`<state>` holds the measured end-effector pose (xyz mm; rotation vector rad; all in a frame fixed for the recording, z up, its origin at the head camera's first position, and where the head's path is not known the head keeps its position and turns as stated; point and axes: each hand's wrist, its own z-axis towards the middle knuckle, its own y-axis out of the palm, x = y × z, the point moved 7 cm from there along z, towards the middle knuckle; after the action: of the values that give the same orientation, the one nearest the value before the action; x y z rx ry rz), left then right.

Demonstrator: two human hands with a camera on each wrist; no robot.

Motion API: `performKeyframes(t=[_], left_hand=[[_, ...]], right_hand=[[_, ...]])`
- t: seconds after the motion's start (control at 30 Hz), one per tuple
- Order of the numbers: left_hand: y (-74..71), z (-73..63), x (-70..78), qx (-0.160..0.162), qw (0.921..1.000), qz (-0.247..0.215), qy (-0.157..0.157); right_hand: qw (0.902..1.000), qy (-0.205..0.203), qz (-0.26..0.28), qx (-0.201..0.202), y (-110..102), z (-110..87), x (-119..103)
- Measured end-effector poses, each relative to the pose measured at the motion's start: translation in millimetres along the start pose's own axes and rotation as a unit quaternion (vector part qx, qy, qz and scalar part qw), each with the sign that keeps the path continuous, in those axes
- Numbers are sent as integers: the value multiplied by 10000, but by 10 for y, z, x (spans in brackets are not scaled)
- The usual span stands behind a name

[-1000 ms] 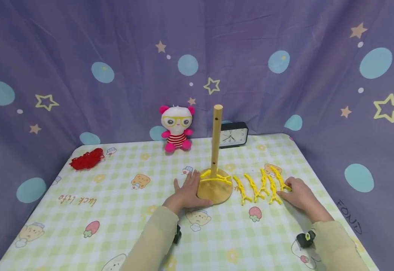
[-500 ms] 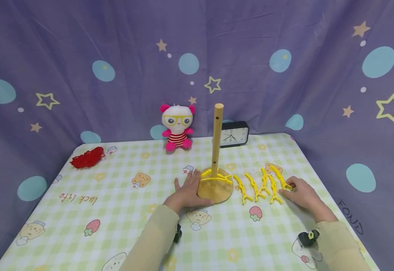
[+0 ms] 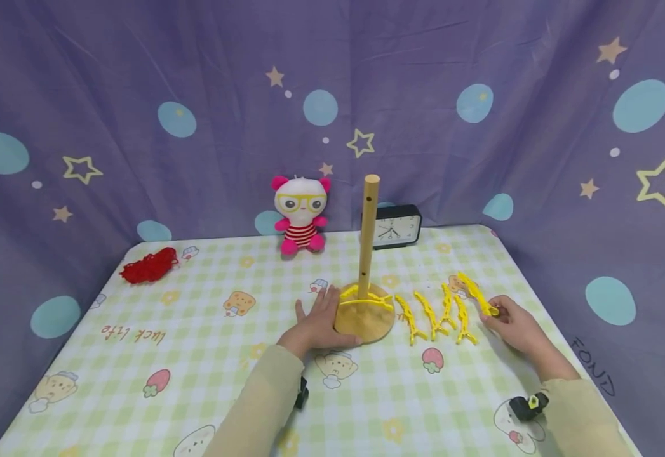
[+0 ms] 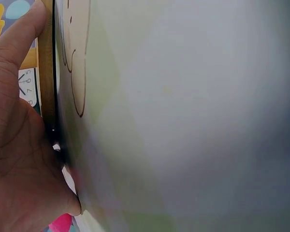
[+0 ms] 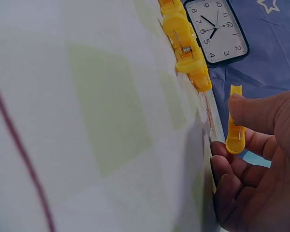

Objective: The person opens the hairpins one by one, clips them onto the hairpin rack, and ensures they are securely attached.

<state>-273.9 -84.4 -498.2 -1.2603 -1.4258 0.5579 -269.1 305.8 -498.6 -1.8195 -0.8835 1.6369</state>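
Note:
My left hand (image 3: 317, 324) rests against the near left edge of a round wooden base (image 3: 369, 325), its fingers straight and thumb along the front rim. A wooden post (image 3: 368, 235) with small dark holes rises upright from this base. Curved yellow clip strips (image 3: 366, 303) lie across the base by the post's foot. My right hand (image 3: 512, 324) pinches the near end of another yellow clip strip (image 3: 472, 291) between thumb and fingers; the right wrist view shows its end clip (image 5: 236, 137) under the thumb. Several similar yellow strips (image 3: 406, 317) lie in a row between the hands.
At the back stand a plush panda (image 3: 301, 216) and a black-framed clock (image 3: 401, 227), partly behind the post. A tangle of red string (image 3: 149, 265) lies far left. Purple curtain (image 3: 223, 63) hangs behind and beside the checked tablecloth (image 3: 206, 355).
My right hand has drawn slightly right and toward me, and the yellow clip strip it pinches has tilted and seems to lift off the cloth. The left hand stays in place.

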Motion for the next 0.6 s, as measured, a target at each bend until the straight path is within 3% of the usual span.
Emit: performKeyframes(t=[0.4,0.6], left_hand=[[5,19,-6,20,10000,-16,23],[34,26,-33,-7,10000,-80,26]], right_hand=[[9987,258,409,162,1,-2,5],[9982,-216,424,373,-17,-57,-194]])
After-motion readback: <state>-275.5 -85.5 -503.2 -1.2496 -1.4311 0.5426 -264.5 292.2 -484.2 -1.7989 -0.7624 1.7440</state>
